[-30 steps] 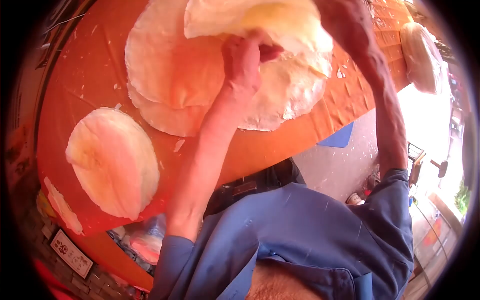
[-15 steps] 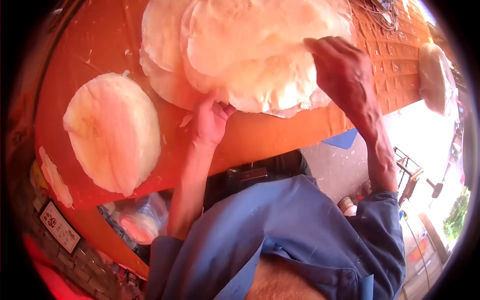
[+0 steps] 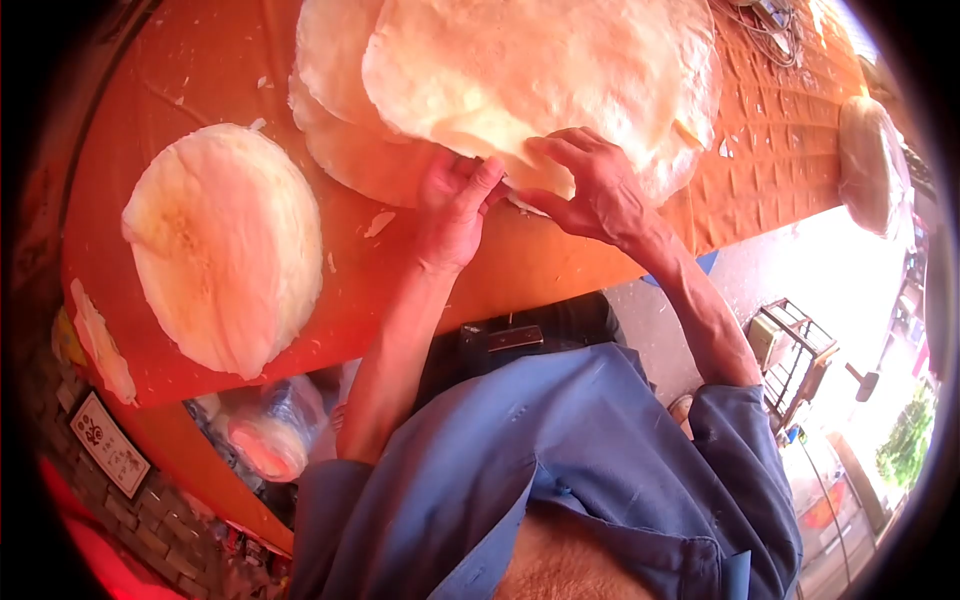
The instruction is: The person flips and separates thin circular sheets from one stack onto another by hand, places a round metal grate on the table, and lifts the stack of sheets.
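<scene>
Large, thin, pale round sheets (image 3: 530,80) lie overlapping on the orange table cover (image 3: 480,270). At the near edge of the top sheet, my left hand (image 3: 455,205) pinches its rim between thumb and fingers. My right hand (image 3: 595,190) is just to the right, its thumb and fingers apart over the same near edge, where the sheet is slightly lifted. A thick oval stack of similar pale sheets (image 3: 225,250) sits on the left of the table, apart from both hands.
A narrow pale strip (image 3: 102,345) lies at the left table edge. At the far right is a wrapped pale bundle (image 3: 870,165). Cables (image 3: 770,35) lie at the back right. Below the table are a plastic bag (image 3: 275,430) and a metal-framed stand (image 3: 790,355).
The upper sheet, earlier folded up, now lies spread over the others. My right hand has come down and left from the sheet's right side to its near edge, beside my left hand.
</scene>
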`<state>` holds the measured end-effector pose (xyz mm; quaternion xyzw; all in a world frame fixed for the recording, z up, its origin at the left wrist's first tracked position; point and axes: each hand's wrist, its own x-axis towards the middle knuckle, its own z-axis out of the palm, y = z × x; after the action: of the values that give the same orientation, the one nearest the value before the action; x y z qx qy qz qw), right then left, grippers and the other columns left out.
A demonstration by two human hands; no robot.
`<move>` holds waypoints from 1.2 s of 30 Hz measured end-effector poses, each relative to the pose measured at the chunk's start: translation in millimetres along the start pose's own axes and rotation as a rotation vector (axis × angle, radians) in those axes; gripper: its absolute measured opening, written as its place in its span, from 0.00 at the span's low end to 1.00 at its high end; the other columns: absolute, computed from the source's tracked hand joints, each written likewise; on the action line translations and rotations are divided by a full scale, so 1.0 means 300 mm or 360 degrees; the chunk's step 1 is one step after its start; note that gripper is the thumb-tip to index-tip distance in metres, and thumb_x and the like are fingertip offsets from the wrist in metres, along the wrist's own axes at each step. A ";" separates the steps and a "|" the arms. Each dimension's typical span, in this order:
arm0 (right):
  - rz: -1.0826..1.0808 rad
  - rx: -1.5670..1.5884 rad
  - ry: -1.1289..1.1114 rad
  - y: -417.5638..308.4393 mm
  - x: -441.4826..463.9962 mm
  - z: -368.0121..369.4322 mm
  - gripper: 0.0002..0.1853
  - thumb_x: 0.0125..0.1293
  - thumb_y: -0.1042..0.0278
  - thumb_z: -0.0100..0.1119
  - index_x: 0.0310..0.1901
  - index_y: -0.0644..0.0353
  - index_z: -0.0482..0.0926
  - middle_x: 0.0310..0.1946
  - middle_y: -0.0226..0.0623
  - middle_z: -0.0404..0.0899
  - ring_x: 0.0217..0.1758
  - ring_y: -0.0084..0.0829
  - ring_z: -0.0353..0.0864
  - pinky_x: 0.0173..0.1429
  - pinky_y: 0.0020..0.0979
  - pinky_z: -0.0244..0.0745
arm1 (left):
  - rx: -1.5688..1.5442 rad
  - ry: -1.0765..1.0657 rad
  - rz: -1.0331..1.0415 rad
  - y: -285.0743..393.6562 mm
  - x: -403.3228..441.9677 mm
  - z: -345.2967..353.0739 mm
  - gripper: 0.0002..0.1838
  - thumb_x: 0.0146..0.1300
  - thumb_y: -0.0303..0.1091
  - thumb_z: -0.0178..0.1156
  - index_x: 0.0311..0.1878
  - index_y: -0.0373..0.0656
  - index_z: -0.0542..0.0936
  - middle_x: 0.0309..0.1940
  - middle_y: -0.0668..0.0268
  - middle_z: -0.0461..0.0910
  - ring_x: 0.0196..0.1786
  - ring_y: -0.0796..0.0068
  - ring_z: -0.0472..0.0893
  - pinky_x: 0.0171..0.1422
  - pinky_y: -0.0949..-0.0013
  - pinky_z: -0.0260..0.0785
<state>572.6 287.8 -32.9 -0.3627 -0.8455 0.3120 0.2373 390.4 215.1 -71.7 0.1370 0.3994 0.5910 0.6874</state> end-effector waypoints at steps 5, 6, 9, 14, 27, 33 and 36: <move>0.0124 0.0119 0.0076 0.009 -0.003 0.010 0.12 0.60 0.66 0.63 0.40 0.66 0.82 0.30 0.49 0.81 0.34 0.49 0.80 0.40 0.42 0.76 | -0.0029 0.0190 0.0056 0.016 0.008 0.059 0.15 0.63 0.30 0.66 0.49 0.42 0.72 0.40 0.67 0.79 0.40 0.75 0.80 0.48 0.67 0.76; 0.0131 0.0106 0.0073 0.003 0.004 0.009 0.10 0.61 0.68 0.61 0.39 0.66 0.82 0.28 0.48 0.80 0.33 0.48 0.80 0.40 0.42 0.76 | 0.0057 0.0196 0.0062 0.015 0.013 0.059 0.15 0.63 0.29 0.66 0.49 0.41 0.72 0.39 0.67 0.79 0.39 0.76 0.79 0.46 0.68 0.75; 0.0173 -0.0035 0.0056 -0.007 0.001 0.023 0.08 0.62 0.68 0.60 0.35 0.65 0.81 0.26 0.45 0.79 0.32 0.46 0.80 0.37 0.41 0.76 | 0.0225 0.0279 0.0088 0.004 0.011 0.051 0.13 0.62 0.26 0.65 0.46 0.39 0.73 0.36 0.67 0.79 0.36 0.78 0.77 0.41 0.72 0.72; 0.0009 -0.0401 0.0228 -0.027 0.012 0.087 0.08 0.61 0.68 0.60 0.28 0.62 0.78 0.23 0.40 0.77 0.30 0.41 0.81 0.34 0.39 0.76 | 0.0485 0.0588 -0.0150 -0.016 0.037 0.026 0.11 0.62 0.24 0.61 0.47 0.43 0.74 0.39 0.68 0.79 0.35 0.81 0.77 0.37 0.76 0.71; 0.0205 -0.0583 0.0184 -0.011 0.096 -0.151 0.03 0.58 0.67 0.61 0.33 0.51 0.83 0.24 0.38 0.82 0.28 0.44 0.82 0.31 0.41 0.77 | 0.0149 0.0340 -0.0258 -0.016 -0.092 -0.032 0.08 0.67 0.30 0.60 0.48 0.48 0.79 0.38 0.72 0.82 0.38 0.81 0.81 0.42 0.73 0.72; 0.0308 -0.0987 0.0812 -0.052 0.265 -0.563 0.09 0.60 0.64 0.61 0.33 0.62 0.83 0.21 0.44 0.79 0.24 0.33 0.79 0.30 0.35 0.72 | 0.0465 0.0493 -0.0351 -0.036 -0.140 -0.161 0.08 0.67 0.30 0.59 0.47 0.49 0.79 0.38 0.74 0.81 0.39 0.82 0.79 0.41 0.73 0.72; 0.0143 -0.1219 0.1032 -0.025 0.342 -0.737 0.14 0.60 0.59 0.61 0.30 0.62 0.84 0.18 0.41 0.79 0.22 0.32 0.79 0.31 0.35 0.73 | 0.0527 0.0540 -0.0379 -0.030 -0.143 -0.162 0.08 0.66 0.30 0.59 0.48 0.49 0.79 0.39 0.74 0.80 0.39 0.82 0.79 0.41 0.73 0.72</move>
<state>643.6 440.5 143.5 -0.5380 -0.7656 -0.1394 0.3239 362.8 159.5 -92.2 0.0987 0.6135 0.4469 0.6435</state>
